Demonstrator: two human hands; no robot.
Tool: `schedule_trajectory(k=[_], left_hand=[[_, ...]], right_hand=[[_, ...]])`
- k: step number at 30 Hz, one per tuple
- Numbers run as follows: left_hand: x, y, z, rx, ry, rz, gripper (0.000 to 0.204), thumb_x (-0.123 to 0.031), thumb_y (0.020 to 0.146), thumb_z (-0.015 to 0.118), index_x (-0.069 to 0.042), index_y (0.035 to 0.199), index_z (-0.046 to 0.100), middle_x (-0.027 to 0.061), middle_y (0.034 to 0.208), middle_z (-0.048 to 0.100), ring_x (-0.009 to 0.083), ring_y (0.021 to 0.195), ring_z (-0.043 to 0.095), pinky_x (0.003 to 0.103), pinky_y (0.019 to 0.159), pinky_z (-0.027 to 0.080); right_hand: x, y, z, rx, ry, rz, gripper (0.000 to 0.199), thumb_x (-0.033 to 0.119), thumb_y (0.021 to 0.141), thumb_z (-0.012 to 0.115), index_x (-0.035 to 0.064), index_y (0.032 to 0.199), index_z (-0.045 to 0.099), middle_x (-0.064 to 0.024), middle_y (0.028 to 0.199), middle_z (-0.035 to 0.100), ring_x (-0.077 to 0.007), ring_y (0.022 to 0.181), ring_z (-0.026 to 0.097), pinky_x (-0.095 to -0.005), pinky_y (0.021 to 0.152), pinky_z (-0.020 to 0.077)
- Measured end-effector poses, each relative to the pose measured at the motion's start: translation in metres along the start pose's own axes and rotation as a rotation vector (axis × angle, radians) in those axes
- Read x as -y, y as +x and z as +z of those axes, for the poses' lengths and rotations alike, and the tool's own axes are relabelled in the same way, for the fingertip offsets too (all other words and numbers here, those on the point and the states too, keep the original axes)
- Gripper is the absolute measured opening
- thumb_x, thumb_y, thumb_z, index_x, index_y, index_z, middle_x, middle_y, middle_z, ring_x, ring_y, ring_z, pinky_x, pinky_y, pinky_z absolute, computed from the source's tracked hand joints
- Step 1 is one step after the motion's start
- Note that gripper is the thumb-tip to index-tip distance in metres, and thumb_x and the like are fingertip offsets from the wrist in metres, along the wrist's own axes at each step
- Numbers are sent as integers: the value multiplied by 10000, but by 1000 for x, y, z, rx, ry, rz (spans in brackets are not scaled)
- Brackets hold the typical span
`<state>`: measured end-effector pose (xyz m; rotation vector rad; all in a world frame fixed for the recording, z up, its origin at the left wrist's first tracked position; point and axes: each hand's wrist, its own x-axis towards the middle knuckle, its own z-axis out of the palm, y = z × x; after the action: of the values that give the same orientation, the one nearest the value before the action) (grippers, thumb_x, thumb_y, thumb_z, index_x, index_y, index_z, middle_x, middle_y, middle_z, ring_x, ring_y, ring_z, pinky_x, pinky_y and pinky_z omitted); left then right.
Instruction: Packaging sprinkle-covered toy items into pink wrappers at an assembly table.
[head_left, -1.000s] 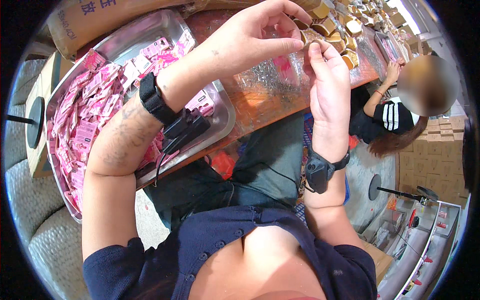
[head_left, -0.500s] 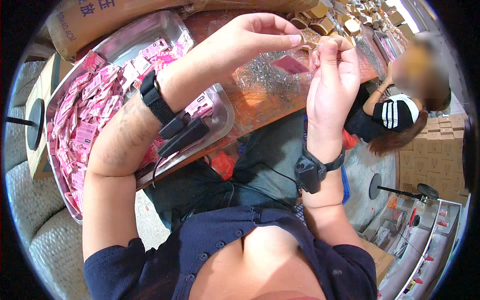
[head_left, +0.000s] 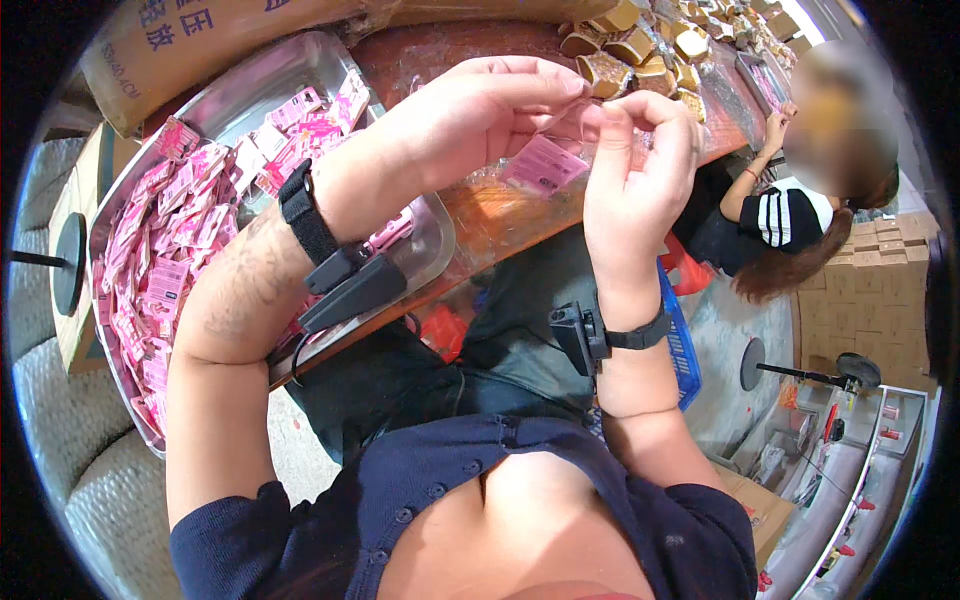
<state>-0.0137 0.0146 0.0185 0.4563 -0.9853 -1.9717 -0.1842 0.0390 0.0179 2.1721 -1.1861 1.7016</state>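
Thin clear plastic film (head_left: 566,122) stretches between my two hands above the table. My left hand (head_left: 490,115) pinches one side of it, its fingers curled and thumb pressed in. My right hand (head_left: 640,165) pinches the other side between thumb and bent forefinger. Just below the fingers shows a pink printed card (head_left: 545,166); whether it hangs in the film or lies beneath it, I cannot tell. Under my left forearm sits a metal tray (head_left: 440,240) heaped with pink cards (head_left: 170,230).
A brown carton (head_left: 150,60) stands behind the tray. Several gold-coloured boxes (head_left: 605,72) lie on the far table (head_left: 500,45). At the right a person (head_left: 790,220) in a black top works. A blue plastic basket (head_left: 683,350) stands beside my right forearm.
Both hands have come slightly left and nearer to me. The pink card has shifted left and nearer too, and shows at a different angle. The film shows more between my fingers.
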Motion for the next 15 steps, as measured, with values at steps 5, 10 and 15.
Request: schedule_trajectory(k=[5, 10, 15], left_hand=[[3, -2, -13, 12, 84, 82, 211, -165, 961, 645, -45, 1132, 625, 38, 974, 686, 115, 848, 682, 291, 761, 598], [1, -5, -1, -138, 320, 120, 196, -172, 954, 663, -37, 1095, 638, 36, 916, 686, 96, 768, 676, 270, 720, 600], [1, -5, -2, -133, 438, 138, 187, -201, 950, 675, -34, 1034, 662, 20, 844, 685, 78, 722, 666, 255, 657, 596]], right_hand=[[1, 0, -1, 178, 37, -118, 140, 128, 867, 702, 68, 931, 592, -74, 913, 625, -300, 915, 567, -426, 847, 431], [-9, 0, -7, 328, 145, 39, 355, 187, 885, 708, 47, 1192, 600, -110, 1151, 622, -306, 1099, 551, -427, 1001, 396], [-13, -5, -11, 375, 369, 252, 389, 184, 914, 696, 44, 1258, 580, -97, 1203, 616, -221, 1112, 555, -350, 945, 441]])
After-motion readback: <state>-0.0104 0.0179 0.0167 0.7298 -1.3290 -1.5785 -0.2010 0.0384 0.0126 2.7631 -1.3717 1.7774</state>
